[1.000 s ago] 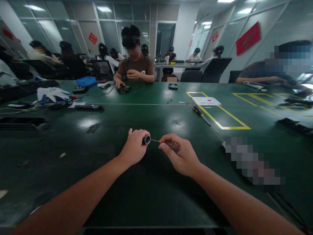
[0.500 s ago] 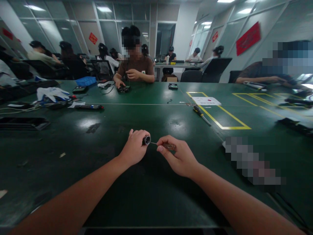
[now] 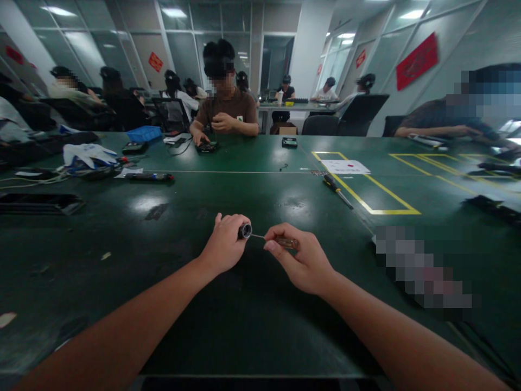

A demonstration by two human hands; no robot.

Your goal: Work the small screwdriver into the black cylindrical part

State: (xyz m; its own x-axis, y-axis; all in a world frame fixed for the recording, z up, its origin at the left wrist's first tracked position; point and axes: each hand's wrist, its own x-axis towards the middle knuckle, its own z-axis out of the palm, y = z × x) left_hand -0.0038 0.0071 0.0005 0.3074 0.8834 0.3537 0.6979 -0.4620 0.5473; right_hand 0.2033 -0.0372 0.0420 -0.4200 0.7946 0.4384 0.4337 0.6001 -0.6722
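My left hand [image 3: 223, 241] is closed around a black cylindrical part [image 3: 245, 231], whose round, hollow-looking end with a pale ring faces right. Most of that part is hidden behind the fingers. In my right hand [image 3: 303, 258] is a small screwdriver [image 3: 287, 242] with a translucent amber handle, pinched between thumb and fingers. Its thin metal shaft points left, and the tip is at or just beside the ring's edge; whether it touches, I cannot tell. Both hands are above the green table [image 3: 228, 336].
A black-and-yellow screwdriver [image 3: 338, 191] lies beyond my right hand, near a white sheet [image 3: 345, 166]. Farther left are a dark pen-like tool [image 3: 148, 177], white gloves [image 3: 89, 156] and a blue basket [image 3: 144, 133]. A blurred-out object [image 3: 423, 269] lies right. A co-worker [image 3: 226, 111] sits opposite.
My right hand has drawn the screwdriver slightly to the right, showing a little more of its shaft. My left hand keeps its hold on the black part, nearly still.
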